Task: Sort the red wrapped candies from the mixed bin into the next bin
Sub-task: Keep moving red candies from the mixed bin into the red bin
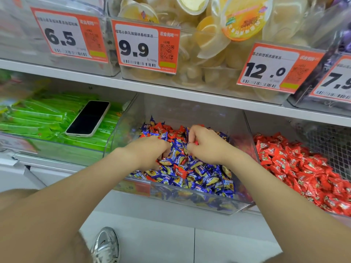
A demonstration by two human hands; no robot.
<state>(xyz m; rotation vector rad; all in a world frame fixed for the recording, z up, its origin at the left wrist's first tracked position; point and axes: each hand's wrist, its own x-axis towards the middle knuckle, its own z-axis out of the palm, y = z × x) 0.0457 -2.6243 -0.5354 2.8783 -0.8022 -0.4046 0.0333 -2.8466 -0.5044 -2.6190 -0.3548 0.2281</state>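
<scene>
Left hand [150,151]: sunk palm-down into the candy pile, fingers curled under wrappers; whether anything is gripped cannot be told. Right hand [206,144]: just beside the left, fingers bunched, a red wrapper tip [196,142] seen pinched at the fingertips.

Beneath both hands: mixed bin [190,203], clear plastic, filled mainly with blue wrapped candies [197,177]; red wrapped candies [165,130] are scattered among them, most beyond the hands towards the back.

To the right of the right hand: next bin [255,149], clear-walled, holding sorted red candies [303,168] only.

To the left of the left hand: a bin of green stick packets [38,118], with a dark phone [88,118] laid on top.

Above the hands: a white shelf [171,91] carrying jelly cups [218,35] and orange price tags [146,46].

Below the arms: grey floor [171,242], one silver shoe [106,245].
</scene>
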